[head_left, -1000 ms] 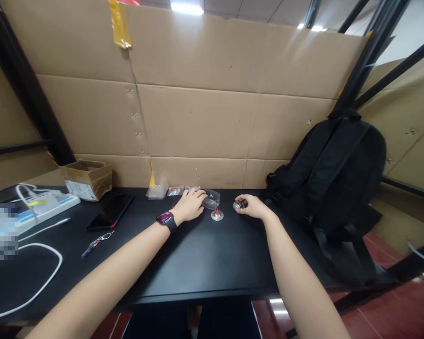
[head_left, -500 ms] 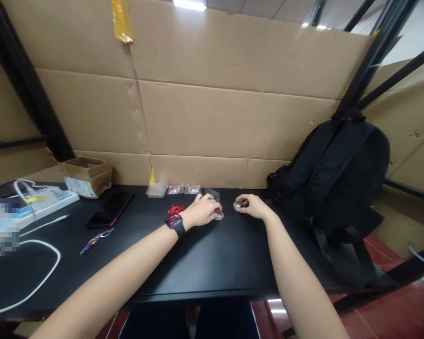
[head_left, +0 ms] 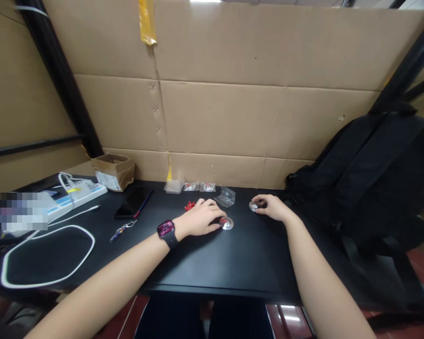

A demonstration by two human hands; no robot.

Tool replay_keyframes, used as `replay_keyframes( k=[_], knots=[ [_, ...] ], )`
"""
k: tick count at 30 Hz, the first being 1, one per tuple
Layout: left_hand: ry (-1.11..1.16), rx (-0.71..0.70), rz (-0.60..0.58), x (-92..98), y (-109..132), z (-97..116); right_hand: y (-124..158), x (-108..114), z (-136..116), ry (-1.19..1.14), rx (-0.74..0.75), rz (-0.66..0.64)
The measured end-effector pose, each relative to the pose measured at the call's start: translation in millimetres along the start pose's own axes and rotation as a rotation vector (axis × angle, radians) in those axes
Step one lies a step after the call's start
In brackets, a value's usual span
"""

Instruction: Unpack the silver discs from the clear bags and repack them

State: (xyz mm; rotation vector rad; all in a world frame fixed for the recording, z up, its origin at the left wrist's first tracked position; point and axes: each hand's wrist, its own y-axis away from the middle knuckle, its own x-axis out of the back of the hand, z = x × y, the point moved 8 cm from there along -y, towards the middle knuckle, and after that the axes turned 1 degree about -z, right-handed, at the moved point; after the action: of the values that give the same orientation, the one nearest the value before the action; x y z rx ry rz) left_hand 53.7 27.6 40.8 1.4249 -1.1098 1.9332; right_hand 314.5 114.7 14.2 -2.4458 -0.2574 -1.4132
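My left hand (head_left: 203, 218), with a dark smartwatch (head_left: 166, 229) on its wrist, rests low over the black table. Its thumb and fingertips close on the near rim of a shiny round disc (head_left: 227, 224) with a red piece at its middle. To the right, my right hand (head_left: 273, 207) pinches a stack of small shiny discs (head_left: 253, 205) at the table surface; the fingers partly cover it. A pile of small red pieces (head_left: 190, 205) lies just behind my left hand. Beyond the fingers sits a crumpled clear bag (head_left: 226, 197).
Two bagged discs, one a clear packet (head_left: 208, 187), and a stack of clear bags (head_left: 174, 186) lie along the cardboard wall (head_left: 212, 117). Leftward are a phone (head_left: 133, 203), keychain (head_left: 122, 230), small carton (head_left: 114, 171), power strip (head_left: 70, 202) and white cable (head_left: 49, 282). A black backpack (head_left: 378, 179) stands right.
The view has swung left and slightly down. My left hand and its disc have come nearer to me and leftward, uncovering the clear bag. The right hand keeps its place with its discs.
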Motion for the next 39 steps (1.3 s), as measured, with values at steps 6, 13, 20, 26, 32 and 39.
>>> replay_keyframes(
  k=[6, 13, 20, 26, 32, 39],
  knots=[
    [0.023, 0.303, 0.050, 30.8, 34.6, -83.9, -0.8, -2.7, 0.1, 0.016, 0.015, 0.006],
    [0.002, 0.422, -0.021, 16.4, 46.7, -115.8, 2.3, -0.2, -34.2, 0.171, 0.062, 0.087],
    [0.011, 0.397, 0.042, 13.5, 40.4, -109.5, 4.6, -5.5, -64.7, 0.191, 0.137, 0.028],
    [-0.071, 0.413, 0.094, 10.4, 37.8, -104.2, -0.6, -2.4, -26.7, 0.287, -0.014, 0.032],
    [-0.093, 0.436, 0.114, 8.2, 37.2, -105.5, 2.3, -5.4, -20.6, 0.236, -0.064, -0.028],
    [-0.087, 0.442, 0.105, 11.6, 37.1, -98.0, 3.0, -1.8, -23.2, 0.153, -0.023, 0.010]
  ],
)
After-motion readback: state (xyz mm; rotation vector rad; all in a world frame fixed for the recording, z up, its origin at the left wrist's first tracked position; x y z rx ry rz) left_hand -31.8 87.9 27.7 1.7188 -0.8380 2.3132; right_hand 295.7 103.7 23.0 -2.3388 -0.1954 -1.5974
